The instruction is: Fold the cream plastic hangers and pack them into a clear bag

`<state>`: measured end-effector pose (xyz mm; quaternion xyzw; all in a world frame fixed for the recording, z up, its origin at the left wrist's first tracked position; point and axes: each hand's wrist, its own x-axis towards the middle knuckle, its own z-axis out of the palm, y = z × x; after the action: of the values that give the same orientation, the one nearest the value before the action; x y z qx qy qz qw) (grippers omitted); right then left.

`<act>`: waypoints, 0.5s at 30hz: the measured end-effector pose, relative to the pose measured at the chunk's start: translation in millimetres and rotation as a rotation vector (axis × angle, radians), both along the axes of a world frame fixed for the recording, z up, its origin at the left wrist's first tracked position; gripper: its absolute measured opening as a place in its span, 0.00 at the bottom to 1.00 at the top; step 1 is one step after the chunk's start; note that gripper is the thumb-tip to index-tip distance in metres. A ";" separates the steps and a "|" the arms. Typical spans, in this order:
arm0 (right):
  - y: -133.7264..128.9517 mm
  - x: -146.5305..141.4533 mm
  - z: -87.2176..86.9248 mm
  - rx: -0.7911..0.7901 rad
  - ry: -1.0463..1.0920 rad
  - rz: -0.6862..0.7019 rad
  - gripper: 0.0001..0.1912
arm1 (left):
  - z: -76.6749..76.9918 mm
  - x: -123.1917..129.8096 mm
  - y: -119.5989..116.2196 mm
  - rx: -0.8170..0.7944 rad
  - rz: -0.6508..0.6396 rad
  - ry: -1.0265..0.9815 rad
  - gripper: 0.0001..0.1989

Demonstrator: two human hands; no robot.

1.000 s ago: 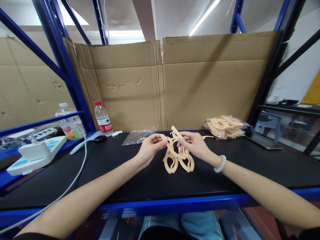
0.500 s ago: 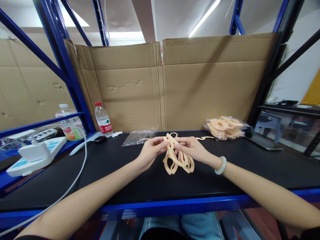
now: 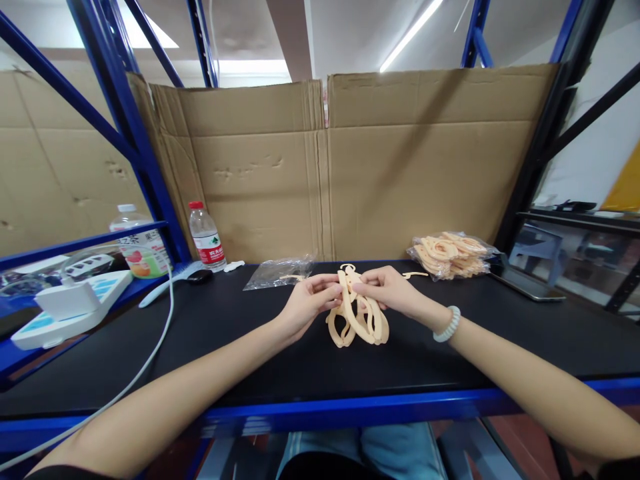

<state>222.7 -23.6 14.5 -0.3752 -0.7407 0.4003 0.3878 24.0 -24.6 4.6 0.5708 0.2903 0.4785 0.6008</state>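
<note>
A pale beige assembly of flat, curved pieces [image 3: 357, 321], looped at its lower end, stands over the black tabletop in front of me. My left hand [image 3: 311, 301] grips the upper left of it between thumb and fingers. On the other side, my right hand [image 3: 393, 291] pinches its upper right part, and the fingertips partly hide the pieces there. Just behind shows a small beige ring-like part [image 3: 347, 267]. Thin beige pieces lie past each hand, one by the left fingers [image 3: 291, 277] and one to the right [image 3: 415, 275].
A clear plastic bag [image 3: 270, 273] lies left of my hands. Back right sits a bag of beige pieces [image 3: 450, 256] beside a dark flat device [image 3: 530, 285]. To the left are a red-capped bottle [image 3: 207, 241], a power strip [image 3: 75, 313] and a white cable [image 3: 159, 350]. Cardboard [image 3: 430, 167] stands behind.
My right hand has shifted slightly right and up, its fingers now pinching nearer the assembly's top. The long beige strip has turned more upright. My left hand stays almost in place.
</note>
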 end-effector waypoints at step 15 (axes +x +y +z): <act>40.2 80.8 7.2 -0.544 -0.412 -0.045 0.17 | -2.1 -5.4 5.8 0.031 0.100 0.179 0.13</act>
<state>303.6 16.6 21.7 -0.5540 -0.6609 0.4906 0.1245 18.6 -18.8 2.5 0.6052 0.3634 0.4596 0.5389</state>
